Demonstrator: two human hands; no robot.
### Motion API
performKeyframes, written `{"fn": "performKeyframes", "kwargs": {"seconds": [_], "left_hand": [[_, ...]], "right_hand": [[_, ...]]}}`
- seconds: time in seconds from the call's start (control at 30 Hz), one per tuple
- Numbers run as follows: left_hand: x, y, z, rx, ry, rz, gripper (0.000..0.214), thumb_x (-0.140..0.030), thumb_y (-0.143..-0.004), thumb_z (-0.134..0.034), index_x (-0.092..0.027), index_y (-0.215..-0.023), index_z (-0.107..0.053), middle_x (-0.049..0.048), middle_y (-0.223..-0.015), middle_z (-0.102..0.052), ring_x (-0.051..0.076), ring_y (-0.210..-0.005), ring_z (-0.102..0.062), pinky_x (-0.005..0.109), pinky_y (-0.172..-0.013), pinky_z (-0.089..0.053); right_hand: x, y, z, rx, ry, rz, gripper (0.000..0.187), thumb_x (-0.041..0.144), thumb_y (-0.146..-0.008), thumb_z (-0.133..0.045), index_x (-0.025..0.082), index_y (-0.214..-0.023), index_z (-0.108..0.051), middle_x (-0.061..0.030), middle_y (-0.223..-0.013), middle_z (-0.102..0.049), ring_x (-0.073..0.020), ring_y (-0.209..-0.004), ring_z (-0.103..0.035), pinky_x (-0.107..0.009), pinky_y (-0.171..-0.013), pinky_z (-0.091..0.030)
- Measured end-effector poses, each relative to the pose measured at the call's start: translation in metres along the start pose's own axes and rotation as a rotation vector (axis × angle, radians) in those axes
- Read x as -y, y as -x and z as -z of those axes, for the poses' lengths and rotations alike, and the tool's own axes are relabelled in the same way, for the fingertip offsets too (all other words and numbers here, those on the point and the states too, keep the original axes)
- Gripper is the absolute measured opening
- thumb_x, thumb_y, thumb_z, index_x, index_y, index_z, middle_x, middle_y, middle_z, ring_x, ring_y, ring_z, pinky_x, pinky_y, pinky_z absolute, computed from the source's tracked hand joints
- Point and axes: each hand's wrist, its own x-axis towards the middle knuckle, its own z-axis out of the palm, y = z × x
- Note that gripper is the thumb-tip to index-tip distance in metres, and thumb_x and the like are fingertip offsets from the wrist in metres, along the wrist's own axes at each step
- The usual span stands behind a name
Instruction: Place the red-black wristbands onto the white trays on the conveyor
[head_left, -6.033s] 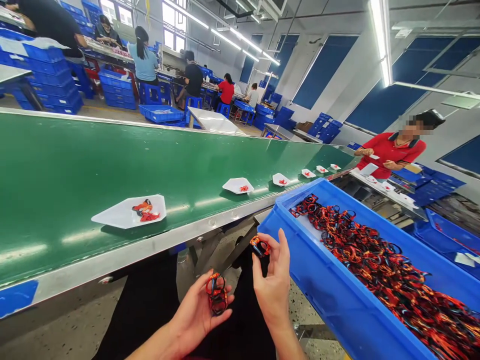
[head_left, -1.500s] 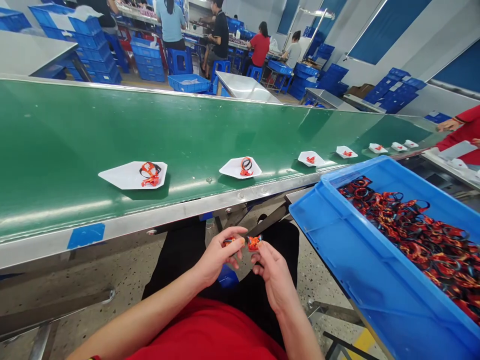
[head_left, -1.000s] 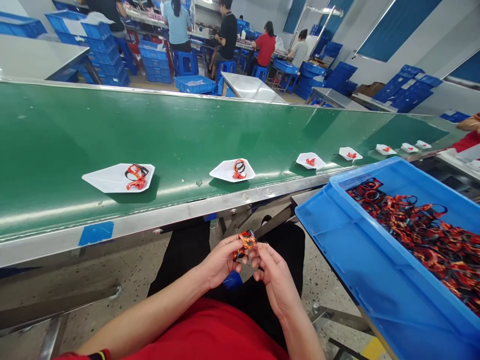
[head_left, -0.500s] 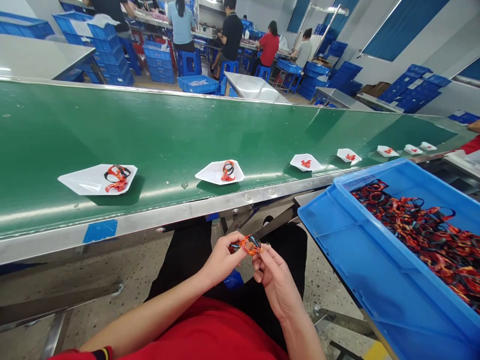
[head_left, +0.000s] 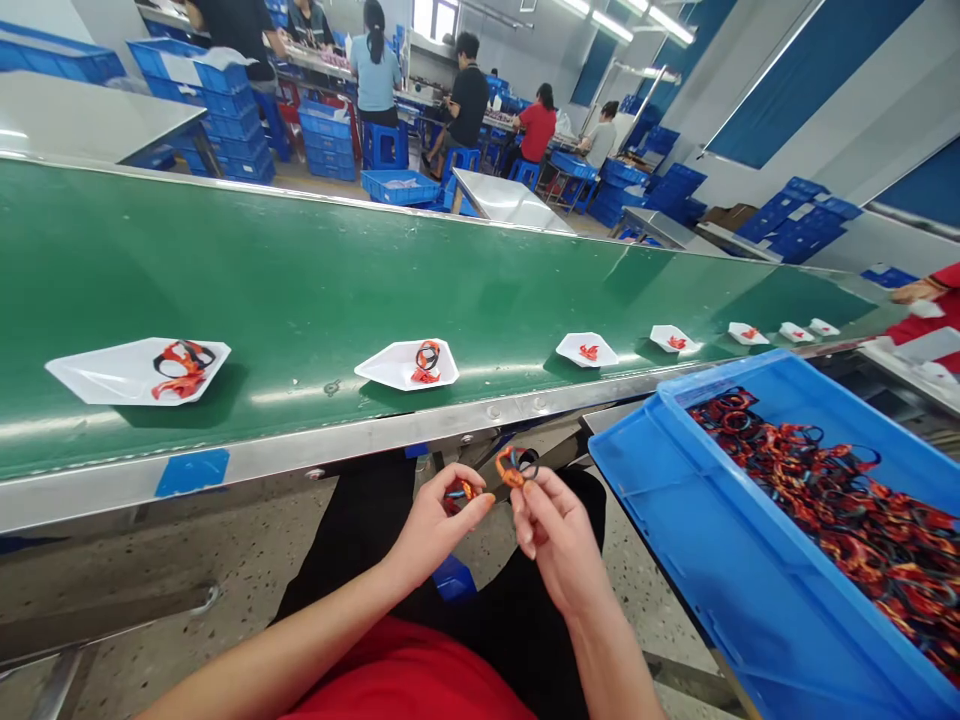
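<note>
My left hand (head_left: 435, 520) is closed around a small orange, red and black ring-shaped piece (head_left: 459, 494), partly hidden by the fingers; I cannot tell if it is one piece or more. Between the thumb and fingertips of my right hand (head_left: 555, 525) is another ring-shaped piece (head_left: 512, 466), orange and black, held upright. Both hands are above my lap, a little apart, short of the belt's metal edge. To the right, a blue crate (head_left: 720, 540) holds a heap of similar pieces (head_left: 832, 500).
A green conveyor belt (head_left: 300, 250) crosses ahead. Along it lie several white pointed trays; the left tray (head_left: 105, 370) and the middle tray (head_left: 390, 366) hold rings and red bits, those farther right red bits. A co-worker's red sleeve (head_left: 919, 320) is at far right. Others sit beyond.
My hands have come apart; the ring-shaped piece in my right hand is now separate from what the left holds. The trays on the belt have shifted left.
</note>
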Motion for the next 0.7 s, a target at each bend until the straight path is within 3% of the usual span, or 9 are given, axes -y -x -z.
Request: {"fn": "performKeyframes", "kwargs": {"seconds": [0.2, 0.3, 0.37, 0.43, 0.53, 0.63, 0.7], "left_hand": [[0.0, -0.005, 0.006, -0.022, 0.398, 0.192, 0.026, -0.042, -0.077, -0.061, -0.017, -0.084, -0.059, 0.0029, -0.085, -0.055, 0.012, -0.073, -0.053, 0.022, -0.057, -0.045], [-0.002, -0.004, 0.008, 0.008, 0.456, 0.229, 0.023, -0.038, -0.079, -0.06, -0.016, -0.084, -0.059, 0.003, -0.084, -0.055, 0.011, -0.071, -0.054, 0.021, -0.056, -0.044], [-0.004, -0.003, 0.01, 0.019, 0.51, 0.26, 0.023, -0.038, -0.081, -0.058, -0.016, -0.085, -0.059, 0.0032, -0.084, -0.056, 0.011, -0.071, -0.054, 0.021, -0.057, -0.045], [-0.006, -0.003, 0.011, 0.027, 0.593, 0.289, 0.026, -0.041, -0.083, -0.054, -0.016, -0.087, -0.06, 0.0045, -0.085, -0.057, 0.012, -0.072, -0.056, 0.022, -0.059, -0.047], [-0.008, -0.004, 0.011, 0.042, 0.723, 0.323, 0.037, -0.048, -0.086, -0.046, -0.014, -0.091, -0.062, 0.0084, -0.089, -0.06, 0.016, -0.079, -0.058, 0.026, -0.068, -0.049], [-0.008, -0.005, 0.008, 0.06, 0.807, 0.332, 0.045, -0.052, -0.086, -0.041, -0.013, -0.096, -0.062, 0.0111, -0.096, -0.062, 0.02, -0.09, -0.059, 0.031, -0.078, -0.048], [-0.009, -0.005, 0.004, 0.074, 0.832, 0.329, 0.047, -0.052, -0.087, -0.04, -0.013, -0.101, -0.062, 0.0113, -0.101, -0.063, 0.021, -0.097, -0.058, 0.033, -0.085, -0.046]], "right_hand": [[0.045, -0.095, -0.004, -0.27, -0.032, 0.259, 0.022, 0.032, -0.068, -0.071, 0.019, -0.081, -0.06, 0.0019, -0.073, -0.062, -0.0041, -0.047, -0.047, -0.014, -0.037, -0.034], [0.064, -0.134, -0.003, -0.323, -0.078, 0.291, 0.027, 0.031, -0.068, -0.068, 0.021, -0.091, -0.057, 0.0003, -0.089, -0.065, -0.0051, -0.057, -0.057, -0.014, -0.045, -0.043], [0.071, -0.142, -0.004, -0.31, -0.09, 0.292, 0.032, 0.03, -0.069, -0.067, 0.022, -0.097, -0.055, -0.0014, -0.1, -0.064, -0.0079, -0.069, -0.063, -0.018, -0.056, -0.05], [0.069, -0.131, -0.006, -0.275, -0.088, 0.28, 0.039, 0.028, -0.069, -0.068, 0.022, -0.105, -0.053, -0.0032, -0.108, -0.063, -0.0115, -0.079, -0.065, -0.022, -0.064, -0.053], [0.049, -0.088, -0.012, -0.179, 0.036, 0.255, 0.042, 0.029, -0.073, -0.067, 0.023, -0.113, -0.053, -0.0047, -0.107, -0.064, -0.0126, -0.077, -0.064, -0.023, -0.062, -0.052], [0.02, -0.038, -0.018, 0.024, 0.422, 0.251, 0.03, 0.031, -0.082, -0.058, 0.022, -0.11, -0.058, -0.0054, -0.097, -0.066, -0.0123, -0.069, -0.061, -0.022, -0.055, -0.049], [0.0, -0.013, -0.02, 0.097, 0.698, 0.31, 0.032, 0.029, -0.08, -0.059, 0.023, -0.112, -0.059, -0.0075, -0.105, -0.063, -0.0154, -0.076, -0.061, -0.024, -0.054, -0.049]]}}
